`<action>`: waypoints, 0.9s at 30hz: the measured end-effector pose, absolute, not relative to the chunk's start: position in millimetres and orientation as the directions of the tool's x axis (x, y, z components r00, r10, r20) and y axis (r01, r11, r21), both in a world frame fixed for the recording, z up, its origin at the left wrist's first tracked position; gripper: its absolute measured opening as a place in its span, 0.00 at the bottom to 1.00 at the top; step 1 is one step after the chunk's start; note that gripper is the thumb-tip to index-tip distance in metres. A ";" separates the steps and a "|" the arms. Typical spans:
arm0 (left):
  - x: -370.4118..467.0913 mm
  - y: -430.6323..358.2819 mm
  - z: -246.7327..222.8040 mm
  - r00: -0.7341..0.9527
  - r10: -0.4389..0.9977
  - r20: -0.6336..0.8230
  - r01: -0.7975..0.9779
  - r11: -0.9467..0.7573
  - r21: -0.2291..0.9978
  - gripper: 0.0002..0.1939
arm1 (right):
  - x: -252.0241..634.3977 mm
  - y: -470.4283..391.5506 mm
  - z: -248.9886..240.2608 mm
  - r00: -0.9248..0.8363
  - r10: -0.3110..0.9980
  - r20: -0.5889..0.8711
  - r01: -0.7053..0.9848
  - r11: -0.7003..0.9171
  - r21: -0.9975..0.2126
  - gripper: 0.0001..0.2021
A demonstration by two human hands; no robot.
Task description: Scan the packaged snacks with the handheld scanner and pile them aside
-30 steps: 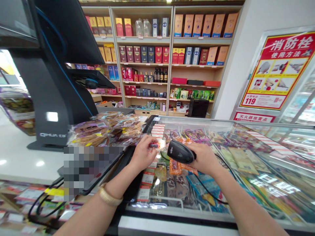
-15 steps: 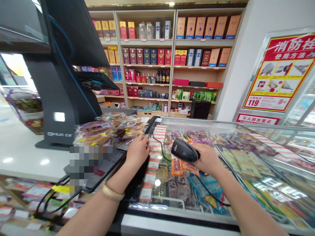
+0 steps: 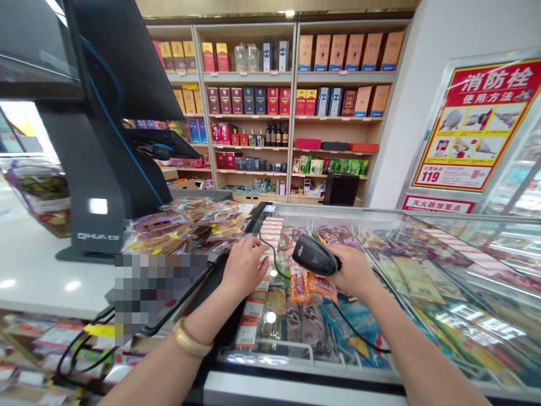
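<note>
The scanner (image 3: 315,257) my right hand (image 3: 353,272) grips could jerk if my loose-fingered left hand (image 3: 244,266), left of it, snags the cable (image 3: 276,261)

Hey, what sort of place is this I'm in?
Most likely a shop checkout: your right hand holds a barcode scanner, what looks like a till stands at left, and boxed goods line the shelves beyond.

The right hand (image 3: 350,272) hid the grip of the scanner (image 3: 315,255). Pixelation masked part of the dark panel (image 3: 178,292), the right edge cropped the red poster (image 3: 477,127), and the price labels (image 3: 246,332) were too small to read.
</note>
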State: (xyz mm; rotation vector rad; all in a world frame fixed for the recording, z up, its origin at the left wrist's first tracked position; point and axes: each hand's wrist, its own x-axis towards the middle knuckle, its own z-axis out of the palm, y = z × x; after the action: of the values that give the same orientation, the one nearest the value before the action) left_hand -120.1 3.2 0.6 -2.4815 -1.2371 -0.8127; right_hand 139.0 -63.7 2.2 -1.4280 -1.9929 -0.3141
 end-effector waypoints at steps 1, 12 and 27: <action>-116.2 -0.5 -1.0 0.540 0.634 0.553 0.733 -0.678 0.061 0.13 | 138.9 -63.7 2.5 -0.188 0.748 0.637 0.910 0.377 -0.174 0.13; -88.6 -38.9 -15.0 0.784 0.607 0.129 0.585 -0.792 0.177 0.36 | 139.8 -63.2 -0.3 -0.181 0.733 0.656 0.906 0.383 -0.178 0.13; -89.6 -30.5 -26.7 0.740 0.629 0.238 0.547 -0.769 0.331 0.08 | 140.9 -61.5 -4.9 -0.211 0.712 0.669 0.902 0.405 -0.147 0.14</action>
State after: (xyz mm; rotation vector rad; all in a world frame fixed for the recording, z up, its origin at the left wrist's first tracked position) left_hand -89.6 -30.5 -26.7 -3.1519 -1.0842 -0.5794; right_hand 140.9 -61.5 -4.9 -1.3715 -1.9910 -0.3615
